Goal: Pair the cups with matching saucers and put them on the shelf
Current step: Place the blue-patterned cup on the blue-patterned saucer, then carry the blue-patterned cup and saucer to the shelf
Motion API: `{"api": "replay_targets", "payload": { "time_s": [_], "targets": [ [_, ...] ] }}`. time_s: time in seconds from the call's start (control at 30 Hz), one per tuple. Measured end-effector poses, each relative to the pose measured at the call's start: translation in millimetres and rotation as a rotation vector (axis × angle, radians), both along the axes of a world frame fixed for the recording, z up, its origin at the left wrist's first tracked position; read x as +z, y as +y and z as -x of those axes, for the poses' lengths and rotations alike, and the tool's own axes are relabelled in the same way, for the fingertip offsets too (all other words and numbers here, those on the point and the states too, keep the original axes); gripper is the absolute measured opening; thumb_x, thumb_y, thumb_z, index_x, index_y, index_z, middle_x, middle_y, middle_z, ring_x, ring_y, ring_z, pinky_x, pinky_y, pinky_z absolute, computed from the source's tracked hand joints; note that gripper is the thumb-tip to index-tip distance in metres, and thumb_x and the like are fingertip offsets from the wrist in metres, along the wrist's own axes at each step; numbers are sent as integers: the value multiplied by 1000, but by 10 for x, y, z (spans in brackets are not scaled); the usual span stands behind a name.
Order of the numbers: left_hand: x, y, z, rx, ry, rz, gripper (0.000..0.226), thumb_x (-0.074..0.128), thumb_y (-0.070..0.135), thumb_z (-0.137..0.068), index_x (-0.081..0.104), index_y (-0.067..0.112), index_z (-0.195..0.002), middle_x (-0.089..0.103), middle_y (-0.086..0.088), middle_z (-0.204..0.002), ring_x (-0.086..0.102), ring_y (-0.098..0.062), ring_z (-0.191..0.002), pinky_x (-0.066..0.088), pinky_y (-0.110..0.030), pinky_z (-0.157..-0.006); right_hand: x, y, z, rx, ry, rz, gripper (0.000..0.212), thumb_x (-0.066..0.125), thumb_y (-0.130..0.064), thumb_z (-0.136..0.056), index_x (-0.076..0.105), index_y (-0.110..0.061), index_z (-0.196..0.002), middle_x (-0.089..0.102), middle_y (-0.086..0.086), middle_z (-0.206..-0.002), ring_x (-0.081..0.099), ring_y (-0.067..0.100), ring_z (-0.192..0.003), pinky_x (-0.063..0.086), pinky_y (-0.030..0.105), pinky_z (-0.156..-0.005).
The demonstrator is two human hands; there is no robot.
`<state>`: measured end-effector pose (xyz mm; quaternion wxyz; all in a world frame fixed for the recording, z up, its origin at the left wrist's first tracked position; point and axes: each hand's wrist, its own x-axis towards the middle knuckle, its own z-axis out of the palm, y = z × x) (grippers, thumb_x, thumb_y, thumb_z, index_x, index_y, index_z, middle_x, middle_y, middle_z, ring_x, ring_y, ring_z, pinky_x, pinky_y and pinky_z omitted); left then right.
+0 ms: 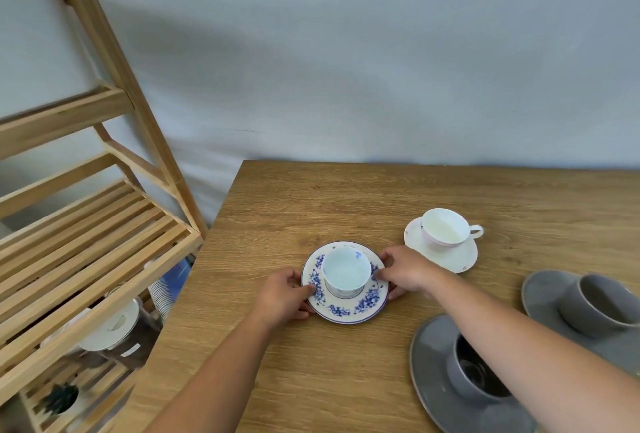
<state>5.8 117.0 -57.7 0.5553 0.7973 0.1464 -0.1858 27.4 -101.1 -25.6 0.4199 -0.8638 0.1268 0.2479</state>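
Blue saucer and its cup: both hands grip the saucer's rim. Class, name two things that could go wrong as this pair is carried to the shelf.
1. The cup sits loose on the blue saucer; a tilt could slide it off.
2. The shelf is slatted, so the saucer may rock if set across a gap.

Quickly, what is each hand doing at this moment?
Left hand: closed on the left rim of the blue floral saucer, which carries the white cup.
Right hand: closed on the saucer's right rim.
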Motion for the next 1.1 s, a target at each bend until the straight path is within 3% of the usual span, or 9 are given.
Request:
{"api": "replay_targets", "payload": {
  "time_s": [0.2, 0.43, 0.6, 0.87, 1.1],
  "targets": [
    [-54, 39, 27, 38, -67, 27, 8, 64, 4, -87, 60, 6, -93, 60, -5, -66, 58, -6, -43, 53, -21, -44, -28, 71, -33, -19, -22, -73, 20, 60, -3, -86, 55, -7, -105, 59, 6, -89, 66, 19, -76, 60, 31, -59],
    [166, 222, 249, 180, -132, 91, 11, 62, 5, -88, 62, 7, -100, 69, -21, -84, 64, -15, -56, 52, -20, -45, 120, 245, -96, 79, -98, -96, 11, 62, -6, -85, 58, -14, -93, 64, 15, -100, 69, 23, -81, 59, 32, -59],
    [269, 466, 630, 353, -140, 79, 18, 62, 8, -89, 62, 6, -106, 72, -21, -94, 66, -17, -63, 53, -20, -48, 234, 629, -48, 235, -133, -95, 17, 59, -6, -88, 57, -7, -105, 63, 10, -94, 63, 13, -68, 47, 18, -42],
    [314, 1131, 1382, 602, -153, 38, 15, 62, 10, -89, 64, 6, -104, 74, -7, -77, 66, -9, -54, 55, -22, -52, 186, 1610, 165, 529, -127, -101, 20, 62, -8, -86, 59, -6, -105, 68, 15, -101, 69, 27, -88, 59, 39, -74],
    [313, 1924, 1821, 773, -136, -48, 6, 63, 15, -90, 64, 16, -96, 75, -6, -79, 70, -15, -62, 57, -20, -52, 132, 2646, 343, 717, -87, -120, 16, 60, -9, -88, 58, -7, -104, 69, 13, -100, 69, 22, -86, 60, 35, -70]
  ]
}}
